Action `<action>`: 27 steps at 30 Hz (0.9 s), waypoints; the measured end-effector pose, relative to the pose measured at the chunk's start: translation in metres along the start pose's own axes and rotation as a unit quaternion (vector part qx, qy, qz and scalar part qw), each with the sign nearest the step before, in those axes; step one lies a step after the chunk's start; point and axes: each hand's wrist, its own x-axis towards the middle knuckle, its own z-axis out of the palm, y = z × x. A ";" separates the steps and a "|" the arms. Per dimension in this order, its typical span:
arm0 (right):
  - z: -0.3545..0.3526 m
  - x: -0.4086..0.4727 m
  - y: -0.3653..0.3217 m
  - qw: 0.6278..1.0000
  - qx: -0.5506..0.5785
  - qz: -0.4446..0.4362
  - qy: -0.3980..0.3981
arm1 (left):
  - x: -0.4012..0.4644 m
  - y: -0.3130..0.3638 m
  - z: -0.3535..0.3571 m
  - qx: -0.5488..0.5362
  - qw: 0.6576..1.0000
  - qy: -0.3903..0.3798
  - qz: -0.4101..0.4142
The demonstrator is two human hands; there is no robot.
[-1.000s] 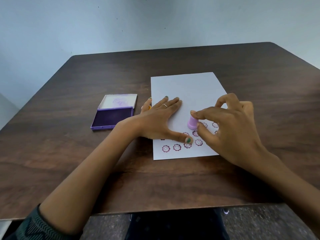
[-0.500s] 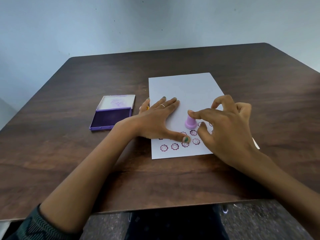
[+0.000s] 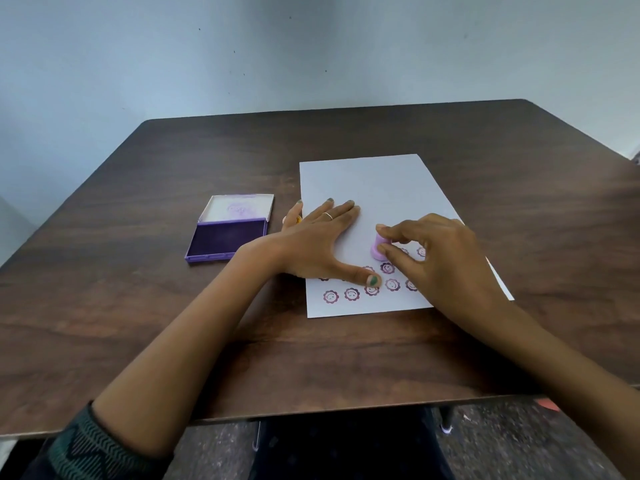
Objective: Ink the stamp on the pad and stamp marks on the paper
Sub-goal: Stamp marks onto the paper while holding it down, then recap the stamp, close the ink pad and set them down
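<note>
A white sheet of paper lies on the dark wooden table. Several purple smiley flower marks run in rows near its front edge. My right hand pinches a small pink stamp between thumb and forefinger, its base down on the paper above the marks. My left hand lies flat with spread fingers on the paper's left part, thumb beside the marks. The purple ink pad sits open to the left of the paper, its white lid tipped back.
The table's front edge runs close below my forearms, with dark floor beneath it. A pale wall stands behind the table's far edge. A small yellowish object peeks out under my left hand's little finger.
The right hand and the pink stamp have stayed at about the same spot on the paper. My left hand has kept flat on the sheet. The view has shifted slightly.
</note>
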 end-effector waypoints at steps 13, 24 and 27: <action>-0.024 0.004 0.017 0.905 0.339 0.234 0.109 | -0.004 0.004 -0.003 -0.016 1.000 0.002 -0.008; -0.022 0.021 0.010 0.897 0.359 0.233 0.110 | -0.004 -0.006 -0.011 -0.038 0.995 0.092 0.003; -0.022 0.039 0.001 0.890 0.381 0.228 0.104 | -0.007 -0.017 -0.019 -0.060 0.983 0.171 -0.010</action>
